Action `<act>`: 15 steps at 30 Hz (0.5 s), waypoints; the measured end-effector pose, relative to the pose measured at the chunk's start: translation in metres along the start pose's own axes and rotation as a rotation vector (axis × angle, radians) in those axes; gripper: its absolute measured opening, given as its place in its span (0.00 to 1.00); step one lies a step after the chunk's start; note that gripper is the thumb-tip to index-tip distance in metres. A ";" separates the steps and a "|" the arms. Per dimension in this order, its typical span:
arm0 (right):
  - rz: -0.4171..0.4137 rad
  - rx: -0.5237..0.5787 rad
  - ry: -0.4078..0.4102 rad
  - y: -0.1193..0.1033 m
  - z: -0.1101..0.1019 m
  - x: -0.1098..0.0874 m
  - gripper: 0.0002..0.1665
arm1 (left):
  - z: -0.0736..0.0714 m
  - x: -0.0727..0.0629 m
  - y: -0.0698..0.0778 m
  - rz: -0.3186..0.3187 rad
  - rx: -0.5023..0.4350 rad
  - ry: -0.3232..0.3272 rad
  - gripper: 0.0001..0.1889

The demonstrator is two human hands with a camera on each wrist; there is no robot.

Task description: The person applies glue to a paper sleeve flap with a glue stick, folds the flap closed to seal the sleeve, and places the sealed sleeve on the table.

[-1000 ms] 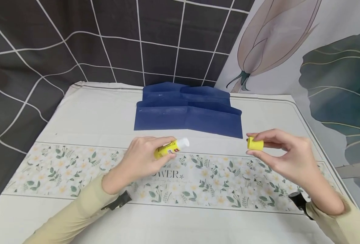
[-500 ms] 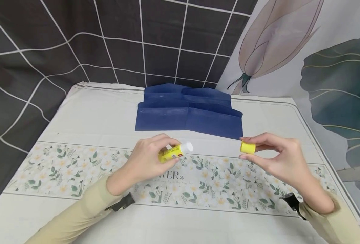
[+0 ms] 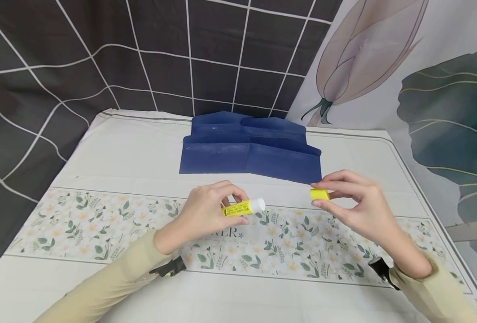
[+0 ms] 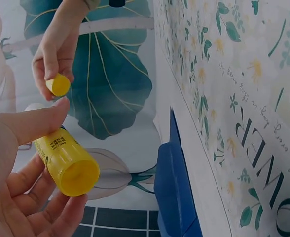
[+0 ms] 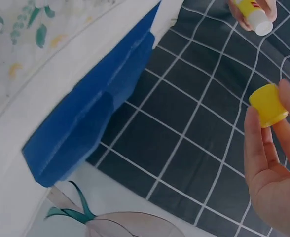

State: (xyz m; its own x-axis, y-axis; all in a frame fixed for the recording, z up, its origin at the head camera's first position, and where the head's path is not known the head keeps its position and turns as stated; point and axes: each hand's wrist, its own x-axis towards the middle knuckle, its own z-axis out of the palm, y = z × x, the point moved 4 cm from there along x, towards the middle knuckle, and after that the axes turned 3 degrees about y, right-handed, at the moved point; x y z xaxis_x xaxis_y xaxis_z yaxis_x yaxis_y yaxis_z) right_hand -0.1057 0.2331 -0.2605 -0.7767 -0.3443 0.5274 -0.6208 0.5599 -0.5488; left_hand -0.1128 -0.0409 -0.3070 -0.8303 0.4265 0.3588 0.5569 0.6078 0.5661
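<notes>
Both hands hover just above the counter [image 3: 113, 148]. Left hand [image 3: 206, 211] grips the yellow glue stick [image 3: 242, 208], its white tip pointing at the right hand [image 3: 357, 204], which pinches the yellow cap [image 3: 319, 194] between thumb and fingers. Stick and cap are near, not touching; folded blue paper [image 3: 250, 148] lies beyond.

A table [image 3: 113, 148] is standing under a white cloth with a flowered band [image 3: 101, 224] running across its near half. A dark grid-patterned backdrop [image 3: 101, 54] is hanging behind its far edge, a leaf-printed curtain [image 3: 424, 89] beside its right edge.
</notes>
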 end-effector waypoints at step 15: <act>0.124 -0.026 -0.054 0.035 0.009 -0.021 0.27 | 0.012 -0.002 0.000 -0.004 -0.006 -0.046 0.23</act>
State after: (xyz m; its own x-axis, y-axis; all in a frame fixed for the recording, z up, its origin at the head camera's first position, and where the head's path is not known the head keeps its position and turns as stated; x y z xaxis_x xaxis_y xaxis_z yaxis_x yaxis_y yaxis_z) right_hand -0.1118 0.2526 -0.2965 -0.8526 -0.3109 0.4201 -0.5169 0.6201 -0.5901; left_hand -0.1106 -0.0332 -0.3167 -0.8307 0.4544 0.3217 0.5529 0.6057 0.5722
